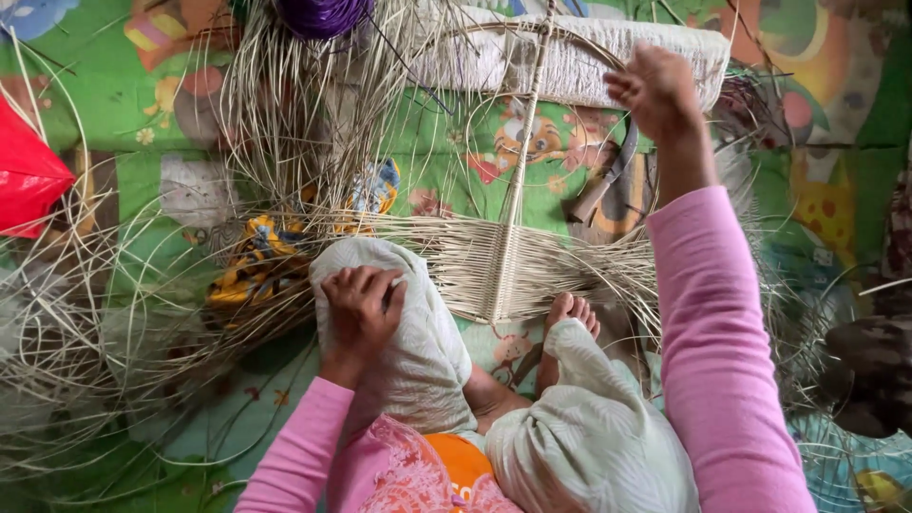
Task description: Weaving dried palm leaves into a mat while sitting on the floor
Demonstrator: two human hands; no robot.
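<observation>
Rattan everywhere: one half-woven panel [494, 271] just beyond the left hand [361, 309], whose curled fingers press on the knee, holding nothing. One right hand [655, 90] raised, fingers pinched on a thin strand. One knife [608, 180] just below those fingers; loose strands [285, 123] tangled leftward, one purple coil [323, 14] beyond.

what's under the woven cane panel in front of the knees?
The woven cane panel lies on a green cartoon-print mat, which shows around its edges. Loose cane strands fan out beside it. The mat directly beneath is covered. The left hand rests on the knee; the right hand is raised.
</observation>
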